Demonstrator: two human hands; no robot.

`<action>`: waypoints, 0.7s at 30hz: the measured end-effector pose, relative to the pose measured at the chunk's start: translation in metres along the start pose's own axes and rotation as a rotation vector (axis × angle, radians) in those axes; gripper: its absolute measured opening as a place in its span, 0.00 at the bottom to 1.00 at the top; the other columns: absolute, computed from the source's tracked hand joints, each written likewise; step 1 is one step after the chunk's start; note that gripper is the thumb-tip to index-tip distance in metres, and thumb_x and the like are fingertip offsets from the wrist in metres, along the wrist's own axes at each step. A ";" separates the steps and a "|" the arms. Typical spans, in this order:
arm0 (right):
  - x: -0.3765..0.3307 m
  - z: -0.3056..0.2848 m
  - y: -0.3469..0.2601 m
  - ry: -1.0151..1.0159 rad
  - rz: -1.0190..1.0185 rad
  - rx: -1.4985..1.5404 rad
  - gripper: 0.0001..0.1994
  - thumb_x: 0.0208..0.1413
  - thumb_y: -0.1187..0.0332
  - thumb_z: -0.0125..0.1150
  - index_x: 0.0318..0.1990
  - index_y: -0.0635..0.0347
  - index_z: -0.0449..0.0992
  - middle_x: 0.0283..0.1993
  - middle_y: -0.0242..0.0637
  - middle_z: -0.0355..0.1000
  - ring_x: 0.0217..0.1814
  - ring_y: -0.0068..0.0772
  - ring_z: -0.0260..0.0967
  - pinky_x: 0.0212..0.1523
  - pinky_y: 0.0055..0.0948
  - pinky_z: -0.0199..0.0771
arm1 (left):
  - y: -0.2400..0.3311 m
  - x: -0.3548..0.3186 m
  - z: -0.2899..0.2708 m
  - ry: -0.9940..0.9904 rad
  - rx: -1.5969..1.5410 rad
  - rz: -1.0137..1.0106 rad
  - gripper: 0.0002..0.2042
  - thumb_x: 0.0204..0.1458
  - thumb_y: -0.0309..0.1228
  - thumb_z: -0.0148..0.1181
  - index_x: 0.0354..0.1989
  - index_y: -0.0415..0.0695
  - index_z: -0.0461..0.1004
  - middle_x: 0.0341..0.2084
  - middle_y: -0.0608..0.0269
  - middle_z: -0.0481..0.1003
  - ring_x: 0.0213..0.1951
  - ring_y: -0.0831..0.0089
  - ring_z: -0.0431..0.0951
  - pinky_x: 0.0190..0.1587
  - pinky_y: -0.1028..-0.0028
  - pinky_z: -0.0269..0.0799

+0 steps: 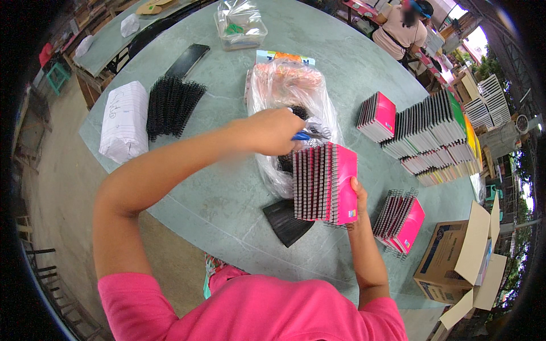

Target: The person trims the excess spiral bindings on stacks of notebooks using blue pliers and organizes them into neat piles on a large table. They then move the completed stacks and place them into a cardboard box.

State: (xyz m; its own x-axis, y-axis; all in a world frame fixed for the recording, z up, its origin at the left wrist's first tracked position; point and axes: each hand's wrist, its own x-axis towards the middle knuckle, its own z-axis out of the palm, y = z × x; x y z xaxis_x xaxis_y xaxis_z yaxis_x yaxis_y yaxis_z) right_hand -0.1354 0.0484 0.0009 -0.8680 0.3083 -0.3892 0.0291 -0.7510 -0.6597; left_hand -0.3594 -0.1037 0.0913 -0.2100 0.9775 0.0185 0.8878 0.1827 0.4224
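Note:
My left hand [272, 132] is closed around a blue-handled pair of pliers [302, 136], its metal tip at the top end of a stack of pink spiral notebooks [347, 182]. That stack is held up by my right hand [359, 199], thumb on the pink cover, with the black wire coils turned toward the left. Under the pliers lies a clear plastic bag [270, 102] with black coils partly inside. A flat black piece [288, 221] rests on the table below the stack. To the right sits another bundle of pink notebooks [406, 224], some coil ends sticking out.
The green table [227, 216] also bears black coils [173, 105], a white wrapped bundle [125, 122], a phone [189, 60] and a plastic tub [242, 34]. Notebook stacks [432, 131] stand right, above an open carton [449, 258]. A person [401, 31] sits beyond the table.

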 end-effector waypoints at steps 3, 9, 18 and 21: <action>-0.002 -0.007 -0.002 -0.026 -0.047 0.014 0.32 0.42 0.54 0.61 0.51 0.67 0.61 0.44 0.44 0.68 0.44 0.39 0.68 0.46 0.37 0.70 | -0.011 -0.001 -0.007 -0.056 -0.123 -0.121 0.11 0.42 0.34 0.60 0.28 0.40 0.70 0.27 0.52 0.73 0.32 0.60 0.74 0.36 0.66 0.67; -0.008 0.011 -0.003 -0.095 -0.059 0.056 0.31 0.42 0.54 0.60 0.50 0.68 0.62 0.43 0.46 0.69 0.42 0.40 0.69 0.45 0.37 0.71 | -0.003 0.005 0.012 0.033 -0.916 -0.106 0.08 0.41 0.28 0.62 0.29 0.42 0.69 0.25 0.65 0.71 0.29 0.77 0.71 0.35 0.76 0.66; -0.008 0.002 -0.003 -0.033 -0.076 0.035 0.31 0.42 0.54 0.61 0.49 0.67 0.62 0.43 0.45 0.69 0.41 0.40 0.69 0.45 0.37 0.71 | 0.022 0.012 -0.017 0.311 -0.472 -0.050 0.09 0.39 0.27 0.63 0.29 0.41 0.70 0.24 0.68 0.72 0.28 0.77 0.70 0.34 0.75 0.66; -0.009 0.001 -0.001 -0.128 -0.117 0.145 0.30 0.44 0.54 0.58 0.50 0.67 0.62 0.45 0.45 0.68 0.43 0.40 0.69 0.47 0.39 0.70 | -0.006 0.002 0.000 0.143 -0.499 0.005 0.10 0.39 0.28 0.63 0.30 0.41 0.71 0.27 0.65 0.72 0.32 0.77 0.70 0.37 0.75 0.65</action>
State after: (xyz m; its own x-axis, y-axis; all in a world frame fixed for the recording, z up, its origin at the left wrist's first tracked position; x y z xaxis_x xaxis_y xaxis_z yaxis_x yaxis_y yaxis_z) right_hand -0.1281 0.0464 0.0056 -0.9172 0.3291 -0.2247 -0.1395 -0.7934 -0.5925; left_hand -0.3652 -0.1031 0.0889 -0.2916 0.9476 0.1307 0.5930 0.0719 0.8020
